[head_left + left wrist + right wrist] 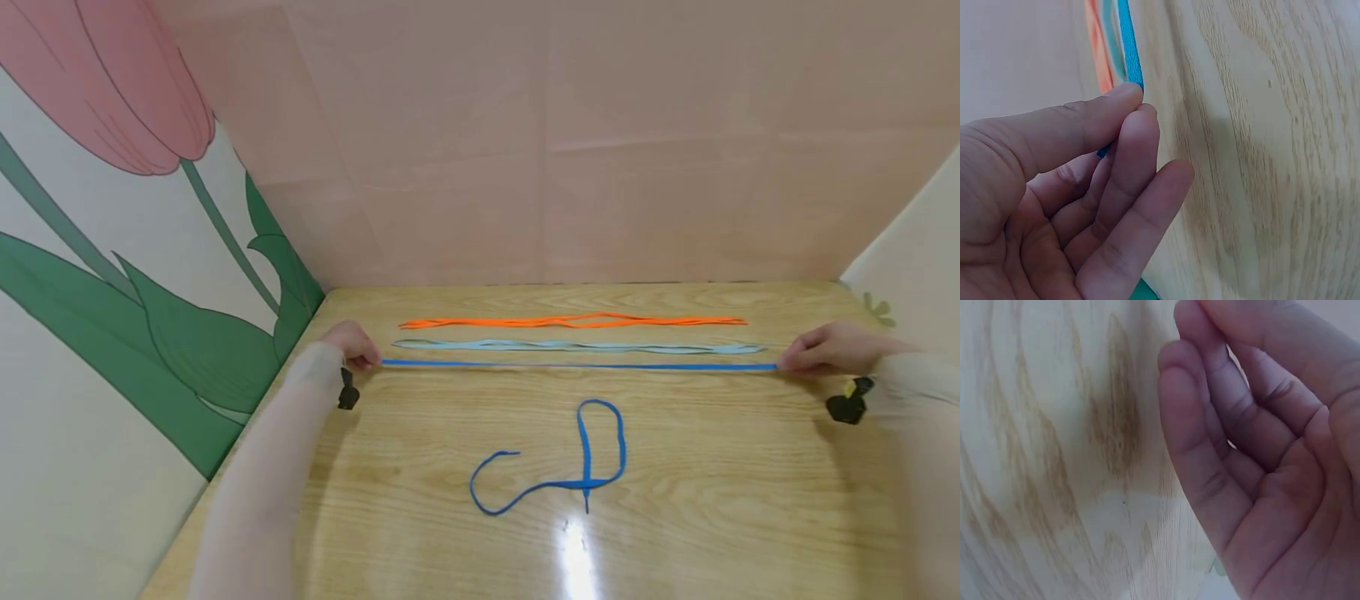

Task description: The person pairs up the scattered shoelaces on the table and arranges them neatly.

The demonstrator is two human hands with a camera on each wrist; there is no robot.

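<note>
A flat blue shoelace (637, 366) runs taut and straight from hand to hand in the head view. My left hand (356, 345) pinches its left end between thumb and forefinger; in the left wrist view the blue shoelace (1130, 47) comes out from under the thumb tip, and a short end pokes out behind the fingers. At the right end my right hand (823, 350) pinches the lace. The right wrist view shows that hand's thumb and fingertips together at the top edge, with the lace out of frame. Just behind lie a folded light-blue shoelace (577, 346) and a folded orange shoelace (510, 322).
Another blue shoelace (622, 442) lies loosely looped on the wooden table (405, 533), nearer to me. A pinkish covered wall (465, 167) rises at the table's far edge. On the left stands a panel with a tulip picture (142, 92), on the right a pale wall.
</note>
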